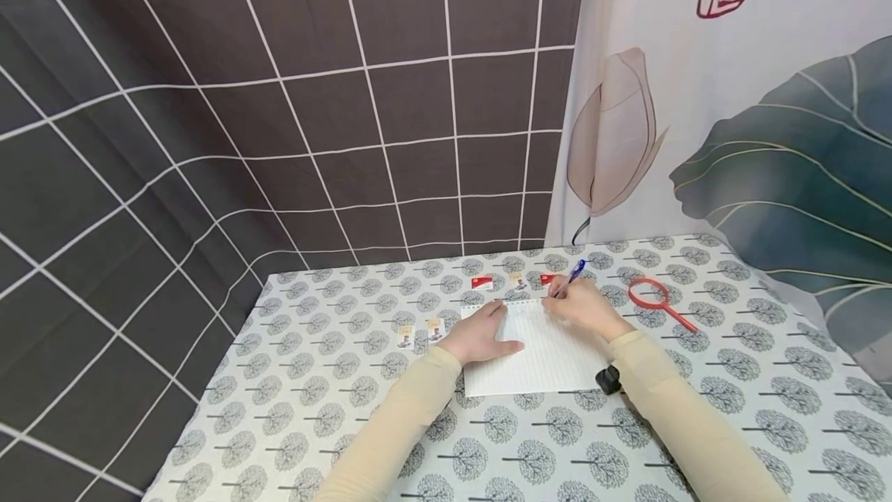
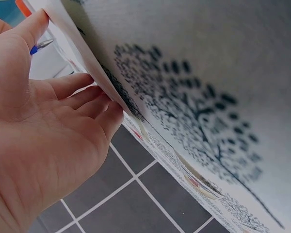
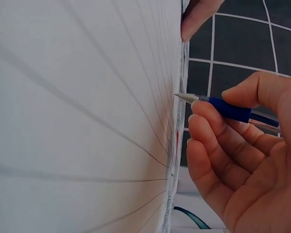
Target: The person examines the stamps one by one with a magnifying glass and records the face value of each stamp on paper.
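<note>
A lined sheet of paper (image 1: pixel 550 362), with a row of holes or rings along its far edge, lies on the patterned cloth. My left hand (image 1: pixel 482 334) rests on its left side, fingers extended and thumb spread toward the middle. In the left wrist view that hand's fingertips (image 2: pixel 114 109) are against the paper. With thumb and fingers, my right hand (image 1: pixel 584 308) pinches a blue pen (image 1: pixel 576 270) near the far edge. The right wrist view shows the pen's blue grip (image 3: pixel 228 109) between them, its metal point right at the paper's surface.
Right of the sheet lies a red magnifying glass (image 1: pixel 680 320). Beyond it are a red-and-white card (image 1: pixel 482 283), a pale card (image 1: pixel 517 281) and another red card (image 1: pixel 547 280). Two small cards (image 1: pixel 406 337) lie left. A black object (image 1: pixel 608 379) sits by the right sleeve.
</note>
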Demonstrator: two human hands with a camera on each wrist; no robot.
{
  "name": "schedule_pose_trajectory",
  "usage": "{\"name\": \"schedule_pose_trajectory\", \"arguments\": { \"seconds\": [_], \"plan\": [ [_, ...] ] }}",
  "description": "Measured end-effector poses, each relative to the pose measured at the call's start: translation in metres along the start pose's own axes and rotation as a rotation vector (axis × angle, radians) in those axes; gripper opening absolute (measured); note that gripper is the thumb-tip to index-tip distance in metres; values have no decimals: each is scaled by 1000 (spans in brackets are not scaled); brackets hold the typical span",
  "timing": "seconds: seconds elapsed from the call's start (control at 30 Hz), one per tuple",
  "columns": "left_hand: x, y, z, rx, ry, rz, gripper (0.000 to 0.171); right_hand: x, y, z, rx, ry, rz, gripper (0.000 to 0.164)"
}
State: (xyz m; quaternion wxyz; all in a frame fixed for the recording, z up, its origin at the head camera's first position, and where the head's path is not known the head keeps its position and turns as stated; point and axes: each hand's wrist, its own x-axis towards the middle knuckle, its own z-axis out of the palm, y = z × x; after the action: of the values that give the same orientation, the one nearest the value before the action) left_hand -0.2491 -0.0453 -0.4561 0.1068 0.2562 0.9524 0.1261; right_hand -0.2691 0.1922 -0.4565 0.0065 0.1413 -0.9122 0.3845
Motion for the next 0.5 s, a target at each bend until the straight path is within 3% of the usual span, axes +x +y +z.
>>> {"name": "schedule_pose_trajectory", "arguments": {
  "seconds": [0.5],
  "plan": [
    [0, -1, 1, -6, -3, 1, 87, -1, 0, -5, 5, -11, 19, 12]
  ]
}}
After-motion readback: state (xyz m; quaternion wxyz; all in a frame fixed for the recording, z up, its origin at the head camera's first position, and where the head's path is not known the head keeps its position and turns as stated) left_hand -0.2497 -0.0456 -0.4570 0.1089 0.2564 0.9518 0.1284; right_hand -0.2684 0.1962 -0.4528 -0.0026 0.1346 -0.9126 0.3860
